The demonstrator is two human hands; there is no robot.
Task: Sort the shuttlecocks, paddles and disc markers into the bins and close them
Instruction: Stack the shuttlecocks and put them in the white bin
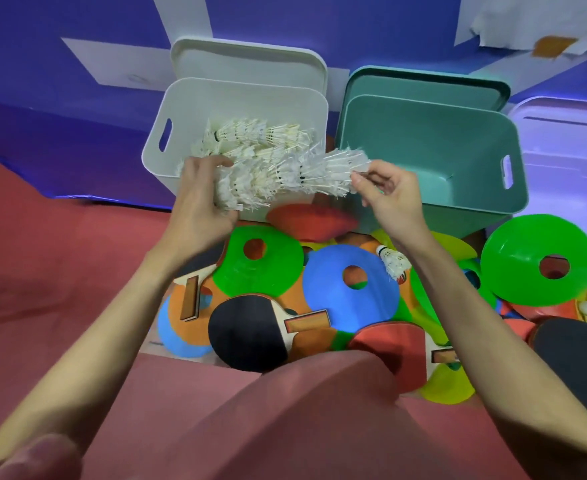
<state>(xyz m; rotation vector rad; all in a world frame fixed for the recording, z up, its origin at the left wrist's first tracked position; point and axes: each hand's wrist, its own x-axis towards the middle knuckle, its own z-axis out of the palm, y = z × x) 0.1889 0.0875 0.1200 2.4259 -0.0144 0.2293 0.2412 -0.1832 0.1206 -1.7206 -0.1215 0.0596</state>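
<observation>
Fingers (pixel 216 188) of both hands are curled round a nested stack of white feathered shuttlecocks (pixel 285 174) over the white plastic bin (pixel 157 157) — partly filled — while coloured disc markers (pixel 351 289), paddles (pixel 250 327) and the empty green bin (pixel 475 202) remain untouched.

three bins stand beyond the hands: white bin (pixel 181 133), teal bin (pixel 458 147), lilac bin (pixel 569 161). below the hands, at least three paddles show, and three green disc markers, two blue; shuttlecocks too bunched to count.
</observation>
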